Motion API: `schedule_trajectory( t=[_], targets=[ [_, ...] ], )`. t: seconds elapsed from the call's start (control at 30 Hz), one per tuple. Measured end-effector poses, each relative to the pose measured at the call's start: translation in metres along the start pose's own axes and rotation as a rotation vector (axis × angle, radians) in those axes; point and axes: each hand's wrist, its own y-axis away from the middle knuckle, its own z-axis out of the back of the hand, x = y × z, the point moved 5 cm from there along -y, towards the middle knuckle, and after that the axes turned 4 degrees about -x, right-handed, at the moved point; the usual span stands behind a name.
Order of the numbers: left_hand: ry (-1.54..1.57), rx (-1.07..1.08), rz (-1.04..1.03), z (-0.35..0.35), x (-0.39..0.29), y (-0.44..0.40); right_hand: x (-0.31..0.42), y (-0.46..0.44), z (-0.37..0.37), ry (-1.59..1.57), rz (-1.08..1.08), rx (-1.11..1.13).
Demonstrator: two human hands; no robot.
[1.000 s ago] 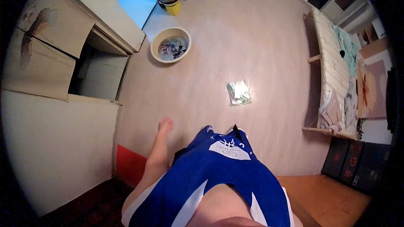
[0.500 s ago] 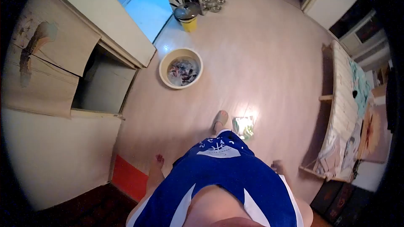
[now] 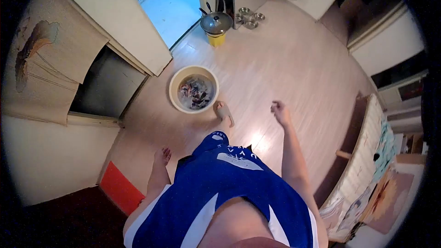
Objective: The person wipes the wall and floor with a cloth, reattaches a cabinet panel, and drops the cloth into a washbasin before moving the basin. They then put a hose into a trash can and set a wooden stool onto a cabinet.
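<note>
A cream basin (image 3: 172, 89) holding water and dark, mixed-colour cloth (image 3: 198, 93) stands on the floor ahead. My right hand (image 3: 281, 114) is stretched forward over the floor to the right of the basin. It holds nothing, and its fingers are loosely bent. Lower down on the left hangs my left hand (image 3: 163, 156), with nothing in it and its fingers partly spread. One foot in a greyish slipper (image 3: 225, 113) is beside the basin's lower right rim.
A yellow bucket (image 3: 217, 40) bearing a lidded pan (image 3: 216, 23) stands by the doorway, near several metal bowls (image 3: 250, 19). To the right is a low bed-like frame with bedding (image 3: 353, 174). A half-covered cabinet opening (image 3: 108, 85) is at left, above a red mat (image 3: 120, 188).
The basin is closer to my body, and a slippered foot is now beside it. My right hand has swung forward. The shiny green packet on the floor is out of sight.
</note>
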Motion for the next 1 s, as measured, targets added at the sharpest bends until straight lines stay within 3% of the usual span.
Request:
schedule_trajectory(
  t=[0.07, 0.1, 0.17, 0.2, 0.27, 0.47, 0.53, 0.67, 0.83, 0.87, 0.9, 0.93, 1.0],
  targets=[
    [-0.016, -0.079, -0.008, -0.034, -0.013, 0.003, -0.051, -0.011, -0.014, 0.055, -0.002, -0.007],
    [0.0, -0.104, 0.019, -0.043, -0.013, -0.01, -0.065, -0.002, -0.013, 0.008, -0.152, -0.017],
    [0.044, -0.106, 0.042, -0.078, -0.019, -0.025, -0.154, 0.022, -0.01, 0.314, -0.178, 0.09],
    [-0.001, -0.174, 0.032, -0.097, -0.028, -0.024, -0.219, 0.046, -0.014, 0.128, -0.487, 0.181],
    [-0.025, -0.233, 0.033, -0.147, -0.046, -0.033, -0.251, 0.084, 0.0, 0.015, -0.771, 0.256],
    [-0.433, -0.064, -0.242, -0.346, -0.137, -0.042, -0.208, 0.031, 0.024, -0.115, -0.912, 0.108],
    [-0.468, 0.367, -0.327, -0.431, -0.16, -0.042, -0.195, -0.007, 0.022, -0.138, -0.907, 0.081],
    [-0.502, 0.462, -0.317, -0.542, -0.205, 0.016, -0.183, -0.095, 0.003, -0.156, -0.853, 0.11],
    [-0.302, 0.364, -0.211, -0.568, -0.217, -0.021, -0.226, -0.229, -0.026, -0.098, -0.647, 0.276],
    [-0.236, 0.35, -0.162, -0.557, -0.216, -0.034, -0.201, -0.264, -0.026, -0.095, -0.573, 0.302],
    [-0.209, 0.267, -0.163, -0.544, -0.218, -0.044, -0.181, -0.302, -0.013, -0.069, -0.709, 0.222],
    [-0.179, 0.187, -0.164, -0.532, -0.222, -0.051, -0.083, -0.338, 0.008, 0.009, -0.633, 0.205],
    [-0.184, -0.064, -0.149, -0.502, -0.232, -0.047, -0.088, -0.415, 0.017, 0.063, -0.691, 0.276]
  ],
)
